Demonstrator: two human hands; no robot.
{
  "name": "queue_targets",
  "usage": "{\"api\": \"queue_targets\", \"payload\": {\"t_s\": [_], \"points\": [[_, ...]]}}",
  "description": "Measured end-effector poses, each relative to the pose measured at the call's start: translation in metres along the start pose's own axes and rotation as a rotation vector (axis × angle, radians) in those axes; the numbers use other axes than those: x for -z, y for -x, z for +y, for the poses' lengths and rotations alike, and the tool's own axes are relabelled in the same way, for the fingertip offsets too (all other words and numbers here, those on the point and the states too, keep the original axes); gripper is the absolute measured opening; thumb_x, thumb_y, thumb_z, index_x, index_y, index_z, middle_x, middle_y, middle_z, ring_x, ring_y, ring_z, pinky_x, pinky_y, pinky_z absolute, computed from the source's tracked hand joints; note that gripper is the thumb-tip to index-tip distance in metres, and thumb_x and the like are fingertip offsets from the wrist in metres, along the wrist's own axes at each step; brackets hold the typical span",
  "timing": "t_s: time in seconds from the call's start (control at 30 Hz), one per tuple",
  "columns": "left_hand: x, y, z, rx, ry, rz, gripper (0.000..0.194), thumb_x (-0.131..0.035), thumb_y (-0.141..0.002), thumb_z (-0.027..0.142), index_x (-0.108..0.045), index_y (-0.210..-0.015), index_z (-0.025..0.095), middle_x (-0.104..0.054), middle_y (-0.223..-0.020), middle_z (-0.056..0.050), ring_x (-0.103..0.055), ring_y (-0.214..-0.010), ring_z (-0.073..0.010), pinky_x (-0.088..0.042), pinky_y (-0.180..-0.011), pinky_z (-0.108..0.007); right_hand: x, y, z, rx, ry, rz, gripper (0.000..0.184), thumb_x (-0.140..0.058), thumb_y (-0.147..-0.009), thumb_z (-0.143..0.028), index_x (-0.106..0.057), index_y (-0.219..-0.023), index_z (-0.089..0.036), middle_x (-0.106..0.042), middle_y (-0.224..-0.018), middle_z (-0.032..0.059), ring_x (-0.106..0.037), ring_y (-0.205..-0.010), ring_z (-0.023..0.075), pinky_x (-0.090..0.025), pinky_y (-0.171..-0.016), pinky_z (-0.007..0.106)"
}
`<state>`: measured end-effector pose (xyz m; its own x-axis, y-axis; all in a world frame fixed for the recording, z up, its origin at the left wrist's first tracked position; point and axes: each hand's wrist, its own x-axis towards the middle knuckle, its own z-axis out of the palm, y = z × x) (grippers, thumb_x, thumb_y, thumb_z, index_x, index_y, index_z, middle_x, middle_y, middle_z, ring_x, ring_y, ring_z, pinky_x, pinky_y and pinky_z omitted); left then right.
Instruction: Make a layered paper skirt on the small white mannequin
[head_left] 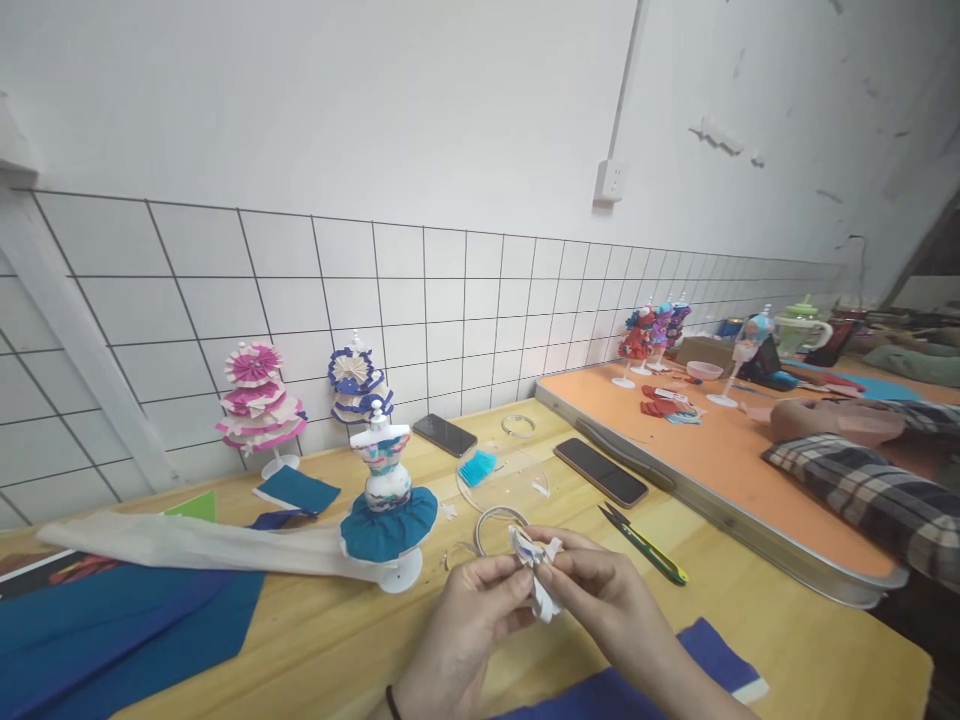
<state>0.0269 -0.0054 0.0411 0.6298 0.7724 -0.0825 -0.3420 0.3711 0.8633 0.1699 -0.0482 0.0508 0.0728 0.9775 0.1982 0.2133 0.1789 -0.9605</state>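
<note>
Both my hands meet above the front of the wooden table, pinching a small gathered piece of white fabric (546,603). My left hand (480,610) holds it from the left with thumb and fingertips. From the right, my right hand (600,585) grips the same crumpled piece. Just behind the fingers lies a metal ring (499,517), partly hidden. To the left stands a small dress-form stand (388,490) wearing a teal gathered skirt. Yellow-green thread snips (645,545) lie right of my right hand.
Two phones (600,470) (445,434) and a clear round dish (517,480) with teal fabric lie behind. Dressed forms (255,400) (360,375) stand by the wall. Teal cloth (150,630) covers the left; purple cloth (720,655) lies in front. A co-worker's plaid sleeve (862,480) rests on the orange table (750,490).
</note>
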Motion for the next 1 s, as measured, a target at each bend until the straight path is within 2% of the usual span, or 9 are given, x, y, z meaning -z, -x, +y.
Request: {"api": "queue_targets", "payload": {"t_s": [0.17, 0.27, 0.43, 0.53, 0.63, 0.73, 0.83, 0.93, 1.0], "points": [[-0.001, -0.002, 0.000, -0.259, -0.423, 0.053, 0.017, -0.060, -0.077, 0.025, -0.076, -0.080, 0.019, -0.068, -0.071, -0.004, -0.057, -0.072, -0.0192, -0.042, -0.070, -0.027, -0.001, -0.003, 0.003, -0.020, -0.004, 0.001, 0.037, -0.061, -0.075, -0.048, -0.066, -0.056, -0.018, -0.066, -0.088, 0.0114, -0.052, -0.106, 0.0284, -0.042, -0.086, 0.034], [0.003, 0.000, -0.002, -0.390, -0.630, 0.093, 0.021, -0.056, -0.080, 0.023, -0.074, -0.090, 0.026, -0.071, -0.083, -0.006, -0.060, -0.077, -0.0223, -0.043, -0.072, -0.028, -0.002, -0.004, 0.004, -0.051, -0.027, -0.005, 0.040, -0.062, -0.073, -0.052, -0.063, -0.052, -0.017, -0.064, -0.075, 0.0067, -0.056, -0.091, 0.0258, -0.041, -0.084, 0.033], [0.015, 0.004, -0.007, -0.550, -0.895, 0.062, 0.030, -0.047, -0.085, 0.021, -0.069, -0.102, 0.032, -0.069, -0.096, -0.009, -0.058, -0.088, -0.0256, -0.039, -0.081, -0.035, -0.002, -0.004, 0.000, -0.226, -0.247, -0.117, 0.033, -0.067, -0.069, -0.048, -0.067, -0.064, -0.016, -0.059, -0.061, -0.0002, -0.053, -0.061, 0.0140, -0.044, -0.063, 0.025], [0.019, 0.006, -0.006, -0.612, -1.010, 0.039, 0.031, -0.044, -0.086, 0.023, -0.066, -0.107, 0.031, -0.067, -0.094, -0.012, -0.056, -0.089, -0.0272, -0.035, -0.085, -0.039, -0.001, -0.003, -0.005, -0.309, -0.375, -0.158, 0.025, -0.067, -0.072, -0.040, -0.068, -0.068, -0.015, -0.060, -0.064, 0.0003, -0.053, -0.064, 0.0124, -0.045, -0.068, 0.025], [0.020, 0.008, -0.003, -0.675, -1.208, 0.013, 0.035, -0.039, -0.088, 0.019, -0.064, -0.113, 0.024, -0.066, -0.090, -0.016, -0.055, -0.087, -0.0284, -0.035, -0.084, -0.042, -0.002, -0.002, -0.007, -0.332, -0.490, -0.146, 0.024, -0.066, -0.074, -0.037, -0.067, -0.065, -0.014, -0.058, -0.063, -0.0001, -0.053, -0.064, 0.0114, -0.046, -0.072, 0.026], [0.017, 0.009, 0.001, -0.712, -1.379, -0.012, 0.039, -0.035, -0.088, 0.014, -0.062, -0.115, 0.020, -0.065, -0.088, -0.018, -0.054, -0.086, -0.0289, -0.036, -0.080, -0.043, -0.003, -0.003, -0.005, -0.320, -0.467, -0.124, 0.027, -0.067, -0.073, -0.040, -0.067, -0.066, -0.013, -0.057, -0.064, -0.0003, -0.050, -0.062, 0.0098, -0.044, -0.067, 0.023], [0.011, 0.009, 0.006, -0.667, -1.266, -0.009, 0.039, -0.037, -0.085, 0.010, -0.064, -0.111, 0.023, -0.063, -0.092, -0.014, -0.054, -0.088, -0.0267, -0.038, -0.079, -0.040, -0.002, -0.005, -0.004, -0.292, -0.374, -0.113, 0.031, -0.068, -0.071, -0.043, -0.067, -0.068, -0.013, -0.058, -0.063, 0.0002, -0.049, -0.061, 0.0099, -0.041, -0.064, 0.023], [0.005, 0.007, 0.011, -0.499, -0.892, 0.038, 0.034, -0.041, -0.083, 0.011, -0.069, -0.099, 0.023, -0.063, -0.093, -0.009, -0.057, -0.090, -0.0223, -0.042, -0.080, -0.034, 0.001, -0.006, -0.005, -0.238, -0.284, -0.091, 0.033, -0.066, -0.072, -0.045, -0.064, -0.066, -0.013, -0.057, -0.062, -0.0003, -0.048, -0.059, 0.0103, -0.039, -0.061, 0.023], [0.002, 0.003, 0.013, -0.363, -0.651, 0.122, 0.025, -0.048, -0.082, 0.018, -0.069, -0.094, 0.020, -0.064, -0.093, -0.009, -0.059, -0.090, -0.0223, -0.045, -0.080, -0.032, 0.002, -0.006, -0.006, -0.198, -0.231, -0.108, 0.034, -0.063, -0.075, -0.047, -0.063, -0.067, -0.014, -0.056, -0.062, -0.0002, -0.049, -0.060, 0.0115, -0.039, -0.062, 0.024]]}}
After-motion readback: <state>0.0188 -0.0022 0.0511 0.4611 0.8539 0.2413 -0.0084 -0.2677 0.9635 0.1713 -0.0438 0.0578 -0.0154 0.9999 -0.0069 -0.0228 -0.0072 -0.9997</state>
